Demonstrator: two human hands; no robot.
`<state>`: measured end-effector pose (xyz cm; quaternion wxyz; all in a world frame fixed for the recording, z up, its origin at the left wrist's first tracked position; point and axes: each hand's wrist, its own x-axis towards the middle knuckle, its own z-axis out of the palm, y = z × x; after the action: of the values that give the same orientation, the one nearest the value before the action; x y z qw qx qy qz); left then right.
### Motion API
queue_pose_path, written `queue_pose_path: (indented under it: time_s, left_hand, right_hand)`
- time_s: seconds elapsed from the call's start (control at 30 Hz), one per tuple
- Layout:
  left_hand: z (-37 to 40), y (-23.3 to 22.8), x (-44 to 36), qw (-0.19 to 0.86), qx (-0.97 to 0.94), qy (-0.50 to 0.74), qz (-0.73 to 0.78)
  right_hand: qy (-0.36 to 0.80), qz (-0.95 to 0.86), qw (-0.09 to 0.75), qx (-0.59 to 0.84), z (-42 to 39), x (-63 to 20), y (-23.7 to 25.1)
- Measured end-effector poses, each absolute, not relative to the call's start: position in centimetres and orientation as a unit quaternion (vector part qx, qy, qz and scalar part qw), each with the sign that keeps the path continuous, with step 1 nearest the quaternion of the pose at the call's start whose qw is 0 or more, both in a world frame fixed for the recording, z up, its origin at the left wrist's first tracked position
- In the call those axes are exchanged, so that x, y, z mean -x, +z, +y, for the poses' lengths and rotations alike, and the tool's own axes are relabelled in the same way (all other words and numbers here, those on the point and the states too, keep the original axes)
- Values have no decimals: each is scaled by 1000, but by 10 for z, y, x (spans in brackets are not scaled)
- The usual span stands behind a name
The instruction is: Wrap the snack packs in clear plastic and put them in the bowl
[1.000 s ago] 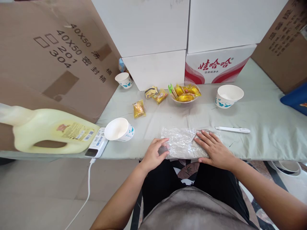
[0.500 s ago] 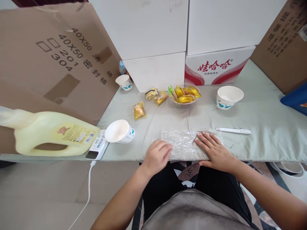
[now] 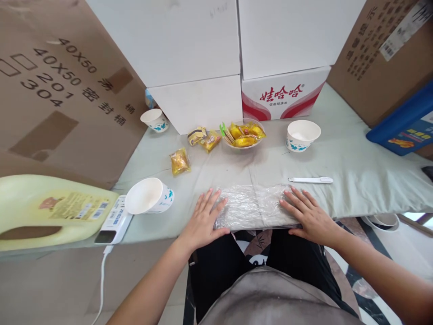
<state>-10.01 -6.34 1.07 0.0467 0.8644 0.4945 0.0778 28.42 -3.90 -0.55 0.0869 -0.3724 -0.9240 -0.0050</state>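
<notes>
In the head view, a sheet of plastic wrap (image 3: 253,206) lies at the near edge of the tabletop (image 3: 355,167). The left hand (image 3: 203,221) and the right hand (image 3: 309,216) rest flat at its two ends, fingers spread and gripping nothing — it seems they press it smooth. A paper bowl (image 3: 149,196) stands just left, a white pen (image 3: 310,180) just behind.

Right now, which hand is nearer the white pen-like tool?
Right. The right hand lies flat on the plastic wrap, just below the white tool; the left hand rests at the wrap's far end.
</notes>
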Motion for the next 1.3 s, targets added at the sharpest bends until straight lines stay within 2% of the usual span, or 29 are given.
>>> queue_pose_path:
  time_s: [0.23,0.4,0.6,0.77,1.1,1.17,1.3]
  left_hand:
    - [-92,9,106,105,-884,196,411]
    - [-82,20,104,158,-830,268,463]
    - [-36,12,92,63,-767,265,581]
    - [-15,0,83,-3,-775,206,598]
    - [-13,-1,85,-10,-779,167,604]
    - [-14,8,85,-27,-769,152,620]
    - [-25,30,61,-122,-733,221,632]
  right_hand:
    - [48,-921,221,316,-64,-290,-3]
    - [113,-874,287,375,-59,-282,7]
    - [39,-803,269,530,-31,-266,1]
    - [-43,-791,203,576,-14,-258,-7]
    - [-7,-741,73,667,8,-250,9]
    - [-30,-744,90,662,11,-252,14]
    - [-82,-788,209,573,5,-243,23]
